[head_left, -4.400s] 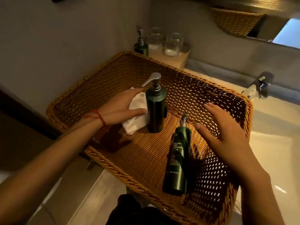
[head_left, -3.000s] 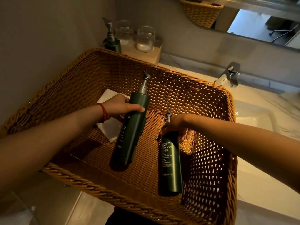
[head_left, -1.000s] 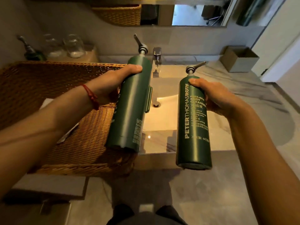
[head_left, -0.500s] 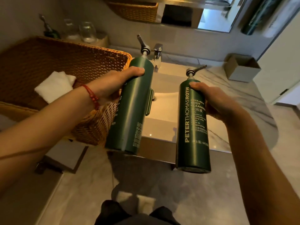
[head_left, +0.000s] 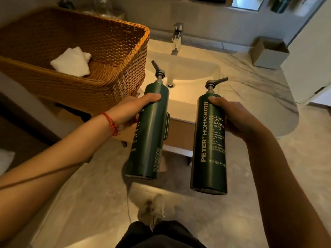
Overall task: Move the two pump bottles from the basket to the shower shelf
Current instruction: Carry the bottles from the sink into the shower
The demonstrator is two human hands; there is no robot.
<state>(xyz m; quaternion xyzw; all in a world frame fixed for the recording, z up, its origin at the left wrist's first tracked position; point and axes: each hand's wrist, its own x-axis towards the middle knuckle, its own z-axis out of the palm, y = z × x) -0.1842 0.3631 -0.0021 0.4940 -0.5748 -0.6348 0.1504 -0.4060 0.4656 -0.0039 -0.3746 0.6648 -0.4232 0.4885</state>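
Bathroom floor below: both hands (head_left: 132, 111) (head_left: 236, 119) grip rigid, slick pump bottles (head_left: 150, 133) (head_left: 208, 140) near the shoulders, mid-frame.

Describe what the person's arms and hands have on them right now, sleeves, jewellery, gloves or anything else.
Both forearms are bare, with no sleeves in view, and neither hand wears a glove. The left hand has a thin red beaded cord bracelet around its wrist. The right hand shows no bracelet, watch or ring. Nails look short and unpainted.
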